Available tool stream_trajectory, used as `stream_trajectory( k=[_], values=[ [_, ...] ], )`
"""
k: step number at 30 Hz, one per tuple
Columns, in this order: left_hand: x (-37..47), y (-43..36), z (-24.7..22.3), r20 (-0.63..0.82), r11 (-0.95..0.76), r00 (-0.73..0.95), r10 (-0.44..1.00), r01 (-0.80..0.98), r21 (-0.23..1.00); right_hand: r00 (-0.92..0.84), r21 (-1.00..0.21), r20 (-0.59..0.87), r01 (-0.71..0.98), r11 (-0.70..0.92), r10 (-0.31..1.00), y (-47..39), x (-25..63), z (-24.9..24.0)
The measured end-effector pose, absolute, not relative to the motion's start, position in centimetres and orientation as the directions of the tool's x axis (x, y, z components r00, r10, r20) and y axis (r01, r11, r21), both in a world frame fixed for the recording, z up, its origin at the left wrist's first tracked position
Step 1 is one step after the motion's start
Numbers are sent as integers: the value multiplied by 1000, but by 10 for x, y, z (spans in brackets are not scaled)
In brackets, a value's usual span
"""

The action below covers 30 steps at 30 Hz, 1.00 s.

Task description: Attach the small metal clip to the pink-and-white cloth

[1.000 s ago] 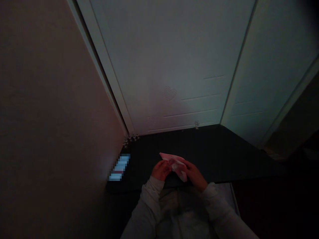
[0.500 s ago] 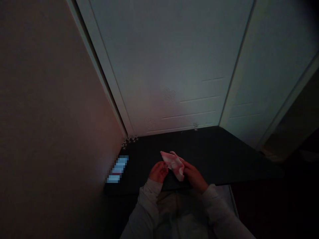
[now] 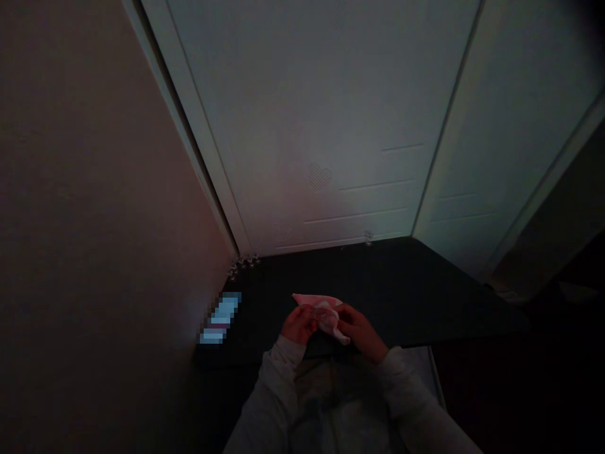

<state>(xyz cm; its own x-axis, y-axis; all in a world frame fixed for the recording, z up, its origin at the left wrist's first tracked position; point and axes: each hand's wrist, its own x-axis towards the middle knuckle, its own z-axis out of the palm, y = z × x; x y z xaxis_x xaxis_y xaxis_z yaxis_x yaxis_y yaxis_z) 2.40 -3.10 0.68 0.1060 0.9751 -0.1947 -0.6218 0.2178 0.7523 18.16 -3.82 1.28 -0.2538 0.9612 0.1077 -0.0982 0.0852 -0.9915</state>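
Observation:
Over the front part of the dark table point(image 3: 401, 296), a pink-and-white cloth point(image 3: 326, 301) is bunched between my two hands. My left hand point(image 3: 299, 324) is closed on a small clear glass-like piece point(image 3: 320, 313), whose exact shape is blurred by the dim light. Fingers of my right hand point(image 3: 355, 326) are wrapped round the cloth and press it against the clear piece. One corner of the cloth sticks out toward the upper left, and another hangs below the right fingers.
Several small clear ornaments point(image 3: 243, 260) stand in the table's back left corner. A similar single ornament point(image 3: 368, 237) is at the back edge against the white panel point(image 3: 302, 113). A lit, pixelated phone-like screen point(image 3: 221, 317) lies at the left, beside the wall point(image 3: 118, 221).
My hands have come closer together. The cloth has shifted left and folded over the clear piece, which was apart from it at my left fingertips before.

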Motion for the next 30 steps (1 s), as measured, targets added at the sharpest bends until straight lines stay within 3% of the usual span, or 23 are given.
stream_trajectory(
  k=[5,14,21,30],
  values=[
    [26,-33,10,-184,200,88,979,-592,781,-214,-973,226,-90,211,950,-40,180,14],
    [25,-31,6,-165,193,101,981,-591,783,-344,-976,210,-17,217,915,-40,182,15],
    [28,-31,10,-185,190,71,980,-602,776,-286,-980,158,71,186,945,-43,181,18],
    [27,-37,17,-196,185,49,979,-610,771,-292,-985,164,5,173,942,-42,177,11]
  ],
)
